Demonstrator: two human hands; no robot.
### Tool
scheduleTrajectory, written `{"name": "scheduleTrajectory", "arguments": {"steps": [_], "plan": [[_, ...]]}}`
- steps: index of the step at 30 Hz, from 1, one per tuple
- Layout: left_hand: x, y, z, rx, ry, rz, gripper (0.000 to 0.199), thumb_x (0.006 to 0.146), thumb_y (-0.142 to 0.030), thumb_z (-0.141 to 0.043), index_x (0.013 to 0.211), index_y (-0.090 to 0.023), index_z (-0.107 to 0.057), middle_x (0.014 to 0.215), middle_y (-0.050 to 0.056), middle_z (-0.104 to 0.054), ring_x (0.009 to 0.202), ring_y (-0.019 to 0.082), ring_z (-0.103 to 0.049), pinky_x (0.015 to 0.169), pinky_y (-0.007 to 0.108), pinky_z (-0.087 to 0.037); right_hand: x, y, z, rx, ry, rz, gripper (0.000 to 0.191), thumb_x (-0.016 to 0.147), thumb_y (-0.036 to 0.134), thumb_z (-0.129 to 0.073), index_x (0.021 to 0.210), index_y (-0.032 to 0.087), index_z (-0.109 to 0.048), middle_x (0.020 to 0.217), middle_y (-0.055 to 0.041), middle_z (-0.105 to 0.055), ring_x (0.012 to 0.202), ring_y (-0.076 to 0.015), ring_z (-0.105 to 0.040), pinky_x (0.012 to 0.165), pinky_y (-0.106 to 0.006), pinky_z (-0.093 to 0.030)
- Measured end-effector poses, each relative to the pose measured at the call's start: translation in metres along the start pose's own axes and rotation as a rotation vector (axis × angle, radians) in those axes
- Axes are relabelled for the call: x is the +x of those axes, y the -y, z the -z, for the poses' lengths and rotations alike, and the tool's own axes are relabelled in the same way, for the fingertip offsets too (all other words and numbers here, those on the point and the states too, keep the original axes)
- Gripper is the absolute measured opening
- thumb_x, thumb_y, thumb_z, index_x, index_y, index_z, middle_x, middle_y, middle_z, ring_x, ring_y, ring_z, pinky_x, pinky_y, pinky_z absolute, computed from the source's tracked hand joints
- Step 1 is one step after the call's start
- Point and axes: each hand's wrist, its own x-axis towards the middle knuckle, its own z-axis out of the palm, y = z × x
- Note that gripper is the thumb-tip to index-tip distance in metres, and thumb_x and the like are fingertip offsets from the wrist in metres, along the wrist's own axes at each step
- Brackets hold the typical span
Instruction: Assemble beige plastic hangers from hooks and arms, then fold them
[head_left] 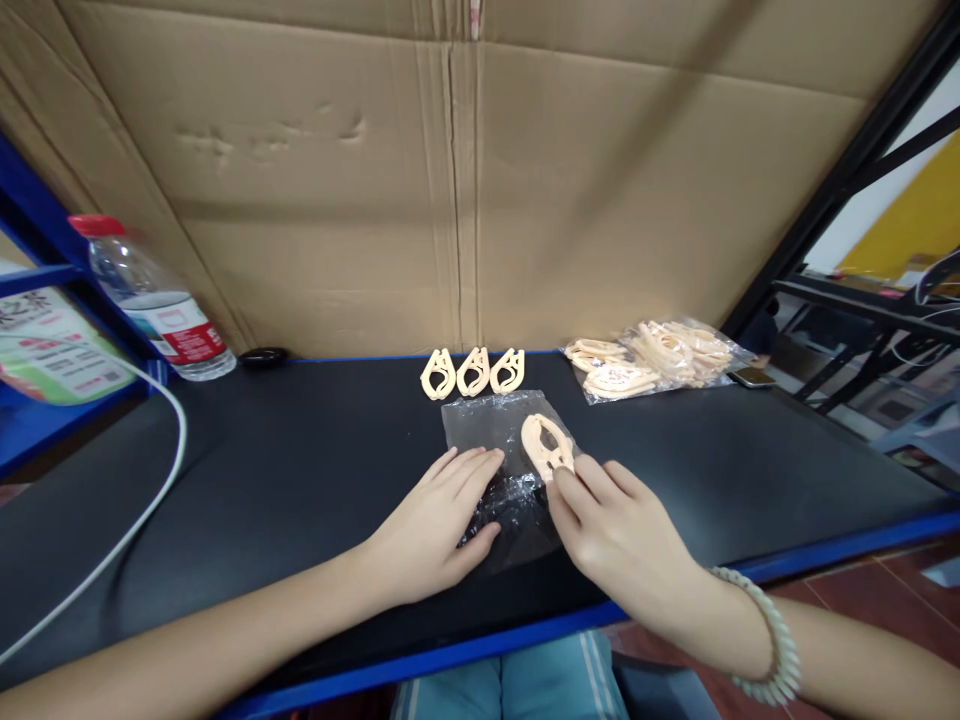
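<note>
My right hand pinches a beige plastic clothes peg by its lower end, above the right part of a clear plastic bag. Whether the peg lies inside or on top of the bag, I cannot tell. My left hand rests on the bag's left side, palm down with fingers stretched out, holding nothing. The bag lies crinkled on the black table between both hands. Beyond it, three similar pegs are lined up in a row near the table's back edge.
Bagged beige pegs are piled at the back right, beside a dark flat object. At the left stand a red-capped water bottle and a white cable. Behind the black table rises a cardboard wall.
</note>
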Motion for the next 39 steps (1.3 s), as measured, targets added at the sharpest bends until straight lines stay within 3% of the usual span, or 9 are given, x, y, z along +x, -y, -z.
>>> {"name": "scheduleTrajectory", "arguments": {"steps": [7, 10, 12, 17, 25, 31, 34, 37, 39], "plan": [[-0.001, -0.001, -0.001, -0.012, -0.017, 0.018, 0.064, 0.088, -0.025, -0.054, 0.145, -0.015, -0.026, 0.143, 0.019, -0.046, 0.135, 0.03, -0.041, 0.112, 0.056, -0.032, 0.015, -0.007, -0.007, -0.029, 0.104, -0.183, 0.011, 0.084, 0.008, -0.056, 0.088, 0.016, -0.063, 0.089, -0.0093, -0.064, 0.082, -0.023, -0.053, 0.067, -0.034, -0.037], [-0.001, -0.001, -0.001, 0.006, -0.06, 0.066, 0.071, 0.086, -0.028, -0.057, 0.146, -0.013, -0.022, 0.144, 0.021, -0.043, 0.135, 0.033, -0.04, 0.111, 0.058, -0.033, 0.015, -0.013, -0.014, -0.003, 0.142, -0.236, 0.024, 0.085, 0.009, -0.056, 0.109, 0.011, -0.06, 0.109, -0.0152, -0.064, 0.101, -0.0278, -0.054, 0.076, -0.036, -0.041], [-0.001, 0.0, -0.001, 0.009, -0.088, 0.104, 0.076, 0.083, -0.031, -0.061, 0.146, -0.013, -0.022, 0.144, 0.022, -0.044, 0.134, 0.036, -0.04, 0.11, 0.061, -0.032, 0.013, -0.016, -0.022, 0.021, 0.175, -0.226, 0.029, 0.084, 0.007, -0.055, 0.113, 0.009, -0.059, 0.109, -0.016, -0.064, 0.1, -0.0271, -0.056, 0.075, -0.035, -0.042], [0.0, 0.001, -0.002, -0.02, -0.087, 0.145, 0.079, 0.082, -0.035, -0.063, 0.145, -0.013, -0.022, 0.143, 0.024, -0.043, 0.134, 0.038, -0.039, 0.108, 0.061, -0.036, 0.012, -0.019, -0.035, 0.017, 0.246, -0.205, 0.021, 0.081, 0.0, -0.054, 0.094, 0.012, -0.064, 0.075, -0.0068, -0.066, 0.064, -0.0198, -0.058, 0.057, -0.032, -0.034], [-0.001, 0.003, -0.005, -0.193, -0.196, 0.193, 0.101, 0.076, -0.031, -0.07, 0.149, -0.019, -0.002, 0.145, 0.023, -0.039, 0.134, 0.035, -0.04, 0.106, 0.059, -0.038, 0.02, -0.022, -0.035, -0.001, 0.24, -0.206, 0.02, 0.077, -0.004, -0.053, 0.078, 0.014, -0.062, 0.07, -0.008, -0.064, 0.064, -0.0203, -0.056, 0.051, -0.03, -0.027], [-0.001, 0.003, -0.006, -0.231, -0.193, 0.212, 0.104, 0.074, -0.031, -0.071, 0.149, -0.018, 0.0, 0.145, 0.022, -0.037, 0.135, 0.035, -0.039, 0.108, 0.059, -0.036, 0.022, -0.021, -0.035, 0.044, 0.333, -0.238, 0.016, 0.077, -0.002, -0.057, 0.079, 0.013, -0.064, 0.069, -0.0081, -0.066, 0.064, -0.0204, -0.059, 0.049, -0.03, -0.027], [-0.001, 0.004, -0.006, -0.232, -0.197, 0.215, 0.101, 0.074, -0.031, -0.071, 0.148, -0.019, -0.003, 0.143, 0.022, -0.039, 0.134, 0.035, -0.04, 0.108, 0.059, -0.037, 0.022, -0.032, -0.024, 0.154, 0.41, -0.249, 0.009, 0.077, 0.006, -0.064, 0.081, 0.014, -0.066, 0.075, -0.0071, -0.068, 0.071, -0.0212, -0.062, 0.05, -0.028, -0.031], [-0.001, 0.004, -0.004, -0.219, -0.208, 0.206, 0.094, 0.076, -0.031, -0.071, 0.146, -0.021, -0.011, 0.141, 0.02, -0.042, 0.131, 0.034, -0.044, 0.106, 0.058, -0.04, 0.029, -0.062, -0.004, 0.472, 0.442, -0.189, 0.01, 0.076, 0.025, -0.074, 0.08, 0.018, -0.067, 0.078, -0.0021, -0.069, 0.073, -0.019, -0.063, 0.056, -0.026, -0.039], [0.0, 0.004, -0.003, -0.2, -0.217, 0.185, 0.083, 0.077, -0.029, -0.07, 0.143, -0.021, -0.02, 0.138, 0.018, -0.045, 0.129, 0.033, -0.046, 0.105, 0.056, -0.042, 0.04, -0.089, 0.006, 0.71, 0.386, -0.103, 0.014, 0.089, 0.03, -0.061, 0.088, 0.019, -0.069, 0.081, -0.0012, -0.07, 0.072, -0.0143, -0.063, 0.064, -0.025, -0.043]]}}
